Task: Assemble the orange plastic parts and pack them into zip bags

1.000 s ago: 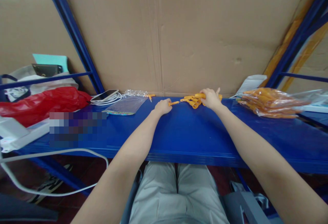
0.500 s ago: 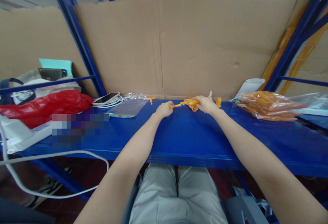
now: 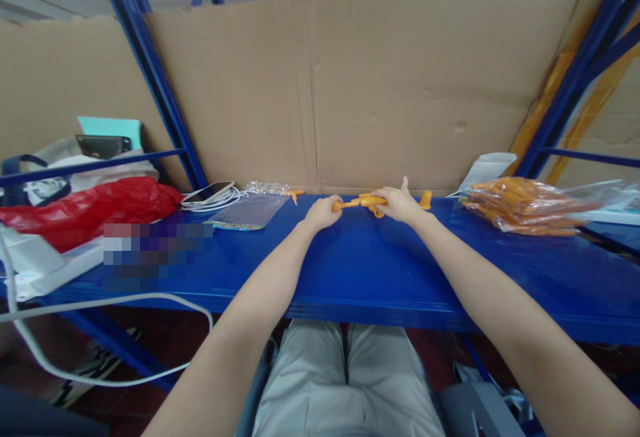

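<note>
My left hand (image 3: 321, 213) is closed around the round end of an orange spiral rod (image 3: 351, 203), which looks like a plastic auger. The rod points right, its far end meeting an orange plastic part (image 3: 369, 199); whether it sits inside that part I cannot tell. My right hand (image 3: 399, 204) grips the part from the right, thumb raised. Below these fingers another orange piece (image 3: 379, 212) shows, partly hidden. Just right of that hand, an orange cup-shaped piece (image 3: 426, 199) rests on the blue shelf (image 3: 370, 263).
Clear bags stuffed with orange parts (image 3: 525, 207) lie at the right. Left of my hands are a small orange piece with a spiral tip (image 3: 295, 195), a flat clear bag (image 3: 250, 210), a phone with white cable (image 3: 213, 191) and a red bag (image 3: 100, 207). Cardboard (image 3: 400, 90) stands behind.
My right hand has shifted slightly left with the orange part, closer to my left hand. Less of the spiral rod shows between them.
</note>
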Tool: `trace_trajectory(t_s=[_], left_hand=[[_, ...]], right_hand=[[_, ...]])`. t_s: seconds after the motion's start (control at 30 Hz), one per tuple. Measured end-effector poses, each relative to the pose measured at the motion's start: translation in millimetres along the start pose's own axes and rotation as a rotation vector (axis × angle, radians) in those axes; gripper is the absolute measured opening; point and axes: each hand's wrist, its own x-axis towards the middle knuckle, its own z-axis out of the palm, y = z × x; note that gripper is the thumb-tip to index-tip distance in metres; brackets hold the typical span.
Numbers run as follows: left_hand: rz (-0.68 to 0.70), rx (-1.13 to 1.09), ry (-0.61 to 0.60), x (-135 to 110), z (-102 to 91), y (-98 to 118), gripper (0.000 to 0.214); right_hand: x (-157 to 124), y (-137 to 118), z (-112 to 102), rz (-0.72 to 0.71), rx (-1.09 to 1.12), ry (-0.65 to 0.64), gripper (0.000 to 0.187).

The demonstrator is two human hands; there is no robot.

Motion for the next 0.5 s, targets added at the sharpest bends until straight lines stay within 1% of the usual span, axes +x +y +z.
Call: trace_trajectory(t_s=[0.1,0.17,0.37,0.5], left_hand=[[0.015,-0.006,0.039,0,-1.1,0,0.032],[0.005,-0.001,0.046,0,-1.9,-1,0.032],[-0.004,-0.011,0.029,0,-1.7,-2,0.031],[0.000,-0.033,0.014,2,0.2,-4,0.031]], right_hand=[[2,-4,0,-0.070,0.001,-0.015,0.038],[2,-8,-2,-0.093,-0.001,-0.021,0.038],[0,-14,-6,-0.050,-0.020,-0.074,0.040],[-1,-21,-9,-0.033,-0.053,-0.064,0.041]])
